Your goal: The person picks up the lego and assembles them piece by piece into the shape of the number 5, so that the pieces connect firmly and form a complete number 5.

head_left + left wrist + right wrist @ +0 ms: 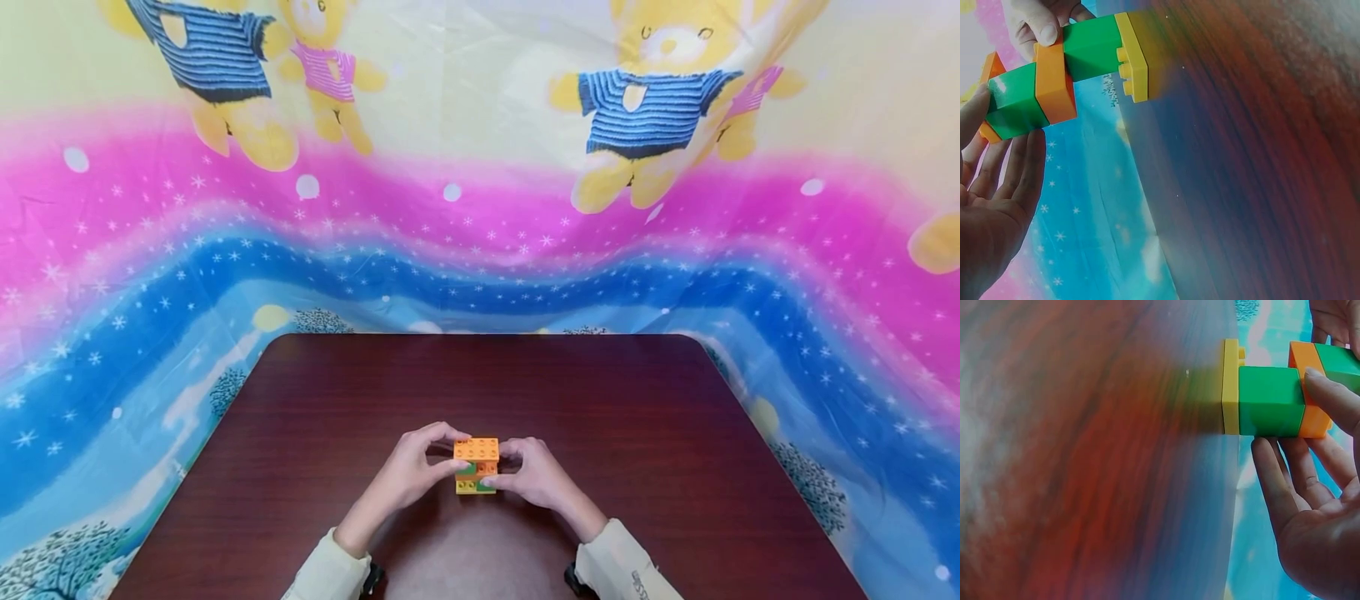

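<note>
A small tower of toy building blocks stands on the table. Its bottom is a yellow plate (1230,394) with studs showing; above that come a green block (1270,403), a thin orange plate (1055,81), another green block (1016,103) and an orange top plate (477,449) with studs. My left hand (408,468) grips the upper part, thumb on the near side and fingers behind. My right hand (536,475) holds it lower down: its thumb presses the middle orange plate and its fingertips touch the lower green block.
The dark reddish-brown wooden table (600,408) has rounded far corners and a glossy surface. Behind and around it hangs a printed cloth (480,225) with teddy bears, pink and blue bands and snowflakes.
</note>
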`<state>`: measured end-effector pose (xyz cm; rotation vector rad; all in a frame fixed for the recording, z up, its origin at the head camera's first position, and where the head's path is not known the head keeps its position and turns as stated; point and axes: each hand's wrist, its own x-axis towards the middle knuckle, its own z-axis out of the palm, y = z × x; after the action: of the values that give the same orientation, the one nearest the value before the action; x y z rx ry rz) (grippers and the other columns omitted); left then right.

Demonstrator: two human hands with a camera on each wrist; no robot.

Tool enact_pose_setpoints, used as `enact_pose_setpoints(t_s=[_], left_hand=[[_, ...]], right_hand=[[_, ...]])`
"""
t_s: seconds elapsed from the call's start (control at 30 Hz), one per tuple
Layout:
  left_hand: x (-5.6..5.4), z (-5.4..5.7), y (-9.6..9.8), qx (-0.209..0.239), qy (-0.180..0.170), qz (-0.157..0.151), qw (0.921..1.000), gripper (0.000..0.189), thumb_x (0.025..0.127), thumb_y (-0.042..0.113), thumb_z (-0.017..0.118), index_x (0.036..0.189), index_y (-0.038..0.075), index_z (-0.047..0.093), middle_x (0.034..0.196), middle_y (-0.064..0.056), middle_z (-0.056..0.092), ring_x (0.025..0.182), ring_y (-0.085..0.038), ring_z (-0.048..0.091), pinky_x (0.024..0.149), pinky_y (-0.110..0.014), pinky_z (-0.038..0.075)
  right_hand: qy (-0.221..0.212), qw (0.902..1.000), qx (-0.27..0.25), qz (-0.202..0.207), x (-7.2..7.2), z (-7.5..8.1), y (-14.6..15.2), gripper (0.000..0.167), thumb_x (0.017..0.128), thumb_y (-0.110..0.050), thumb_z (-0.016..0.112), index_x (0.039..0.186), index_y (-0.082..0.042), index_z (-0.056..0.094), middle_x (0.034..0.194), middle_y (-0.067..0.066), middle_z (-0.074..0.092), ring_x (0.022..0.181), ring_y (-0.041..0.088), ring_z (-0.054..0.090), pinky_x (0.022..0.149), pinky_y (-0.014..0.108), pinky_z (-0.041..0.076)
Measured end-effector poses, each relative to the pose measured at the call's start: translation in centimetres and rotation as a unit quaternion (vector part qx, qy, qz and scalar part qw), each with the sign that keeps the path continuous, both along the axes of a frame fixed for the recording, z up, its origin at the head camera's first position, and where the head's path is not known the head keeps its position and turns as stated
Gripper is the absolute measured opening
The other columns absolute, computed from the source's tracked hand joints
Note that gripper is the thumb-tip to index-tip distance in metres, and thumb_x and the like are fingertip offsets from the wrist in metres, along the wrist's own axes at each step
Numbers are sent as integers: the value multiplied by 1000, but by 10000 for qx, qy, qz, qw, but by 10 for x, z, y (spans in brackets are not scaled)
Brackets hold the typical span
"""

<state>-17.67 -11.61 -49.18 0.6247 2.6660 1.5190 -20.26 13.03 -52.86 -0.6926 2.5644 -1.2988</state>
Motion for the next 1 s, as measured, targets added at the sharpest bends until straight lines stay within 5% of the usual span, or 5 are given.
enact_pose_setpoints(t_s=[0.53, 1.0], left_hand=[[0, 0, 1, -1, 91, -64, 9999, 30, 92, 26, 80, 120, 26, 70, 118, 5, 71, 107, -20, 70, 96, -53, 57], [-19, -1, 4, -22, 174, 27, 9998, 34, 95, 19, 77, 127, 22, 67, 122, 5, 70, 106, -13, 71, 93, -35, 60]], right_hand=[[-21, 9997, -222, -32, 2, -1, -1, 31, 86, -29, 87, 112, -15, 78, 103, 0, 78, 93, 12, 74, 84, 34, 61], [303, 9992, -21, -272, -1, -2, -7, 37, 92, -34, 80, 123, -14, 74, 112, 1, 75, 101, 15, 71, 87, 34, 60]])
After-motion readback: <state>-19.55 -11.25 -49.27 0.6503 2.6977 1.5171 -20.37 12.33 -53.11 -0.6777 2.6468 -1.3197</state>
